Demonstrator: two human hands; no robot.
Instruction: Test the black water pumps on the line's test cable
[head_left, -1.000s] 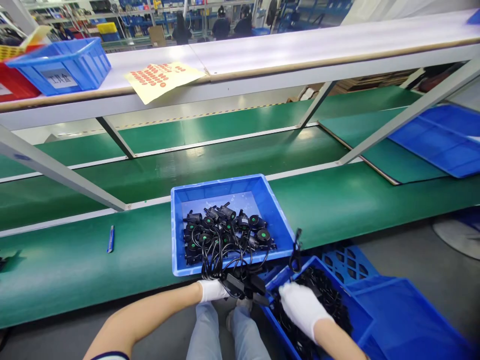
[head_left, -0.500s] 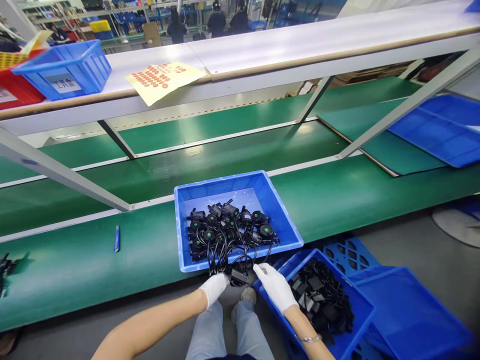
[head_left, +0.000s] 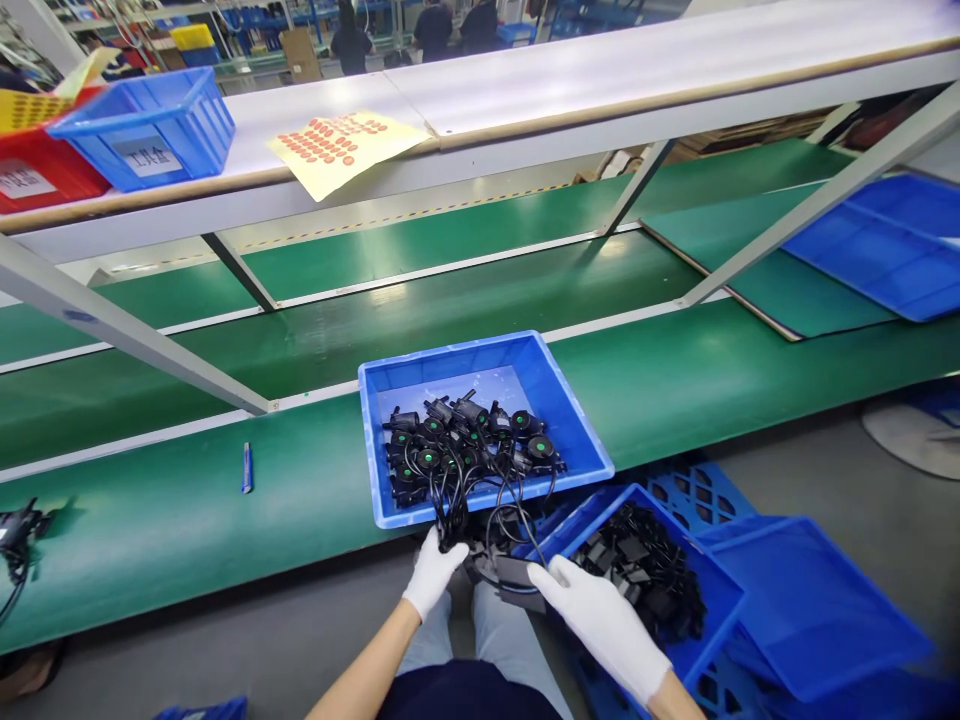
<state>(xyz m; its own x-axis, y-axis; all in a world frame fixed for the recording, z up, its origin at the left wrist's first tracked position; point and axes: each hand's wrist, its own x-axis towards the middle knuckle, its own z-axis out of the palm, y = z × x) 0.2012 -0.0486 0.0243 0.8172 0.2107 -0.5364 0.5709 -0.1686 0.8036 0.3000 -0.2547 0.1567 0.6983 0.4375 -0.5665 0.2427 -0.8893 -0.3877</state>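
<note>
A blue bin point(head_left: 570, 420) sits at the near edge of the green conveyor belt point(head_left: 150, 520), holding several black round parts with green centres point(head_left: 465, 445) and black cables. The cables spill over the bin's front rim. My left hand point(head_left: 433, 578), in a white glove, grips that hanging cable bundle point(head_left: 454, 520) just below the rim. My right hand point(head_left: 592, 615), also gloved, holds a black adapter block point(head_left: 517, 575) at the ends of the cables. A second blue bin point(head_left: 720, 590) full of black adapters point(head_left: 645, 570) stands low at my right.
A blue pen-like tool point(head_left: 246, 468) lies on the belt to the left. A black part point(head_left: 15, 535) sits at the far left edge. The shelf above carries a blue crate point(head_left: 150, 125), a red crate point(head_left: 37, 175) and a yellow sticker sheet point(head_left: 337, 145). Empty blue bins point(head_left: 810, 610) stand at right. People work in the background.
Both hands have come together under the bin's front rim. My right hand left the lower bin of adapters and now holds an adapter block beside the left hand's cable bundle.
</note>
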